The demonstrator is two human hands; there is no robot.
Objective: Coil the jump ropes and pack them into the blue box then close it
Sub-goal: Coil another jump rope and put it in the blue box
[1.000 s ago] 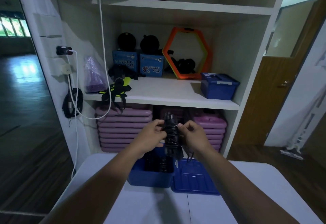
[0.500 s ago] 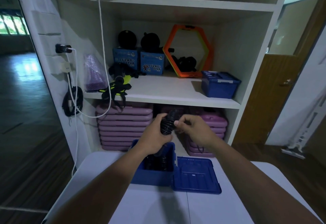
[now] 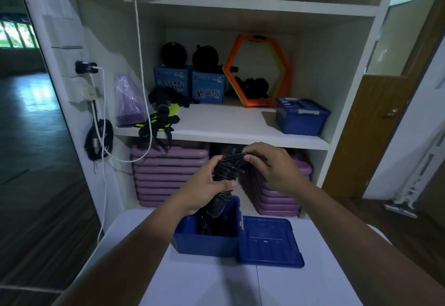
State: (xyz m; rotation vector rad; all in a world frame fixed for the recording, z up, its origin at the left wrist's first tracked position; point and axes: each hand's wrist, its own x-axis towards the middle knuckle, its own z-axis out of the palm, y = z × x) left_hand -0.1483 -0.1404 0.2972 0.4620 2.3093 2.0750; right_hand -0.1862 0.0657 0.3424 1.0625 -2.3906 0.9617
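A black jump rope [image 3: 226, 169], coiled around its handles, is held upright above the open blue box [image 3: 204, 243] on the white table [image 3: 240, 286]. My left hand [image 3: 204, 187] grips the bundle's lower half, with the handle ends pointing down into the box. My right hand [image 3: 272, 168] pinches the rope's top strand. More dark coiled ropes lie inside the box. The box's blue lid [image 3: 269, 243] lies flat on the table to its right.
A white shelf unit [image 3: 228, 127] stands behind the table. It holds a second, closed blue box [image 3: 301, 119], two Lucky Star cartons, an orange hexagon ring, black straps and stacked purple steps [image 3: 168, 173]. White cables hang at left; a wooden door is at right.
The rope bundle has tilted and risen slightly. My right hand moved from the bundle's side to its top, drawing a strand over it. The camera has shifted a little closer.
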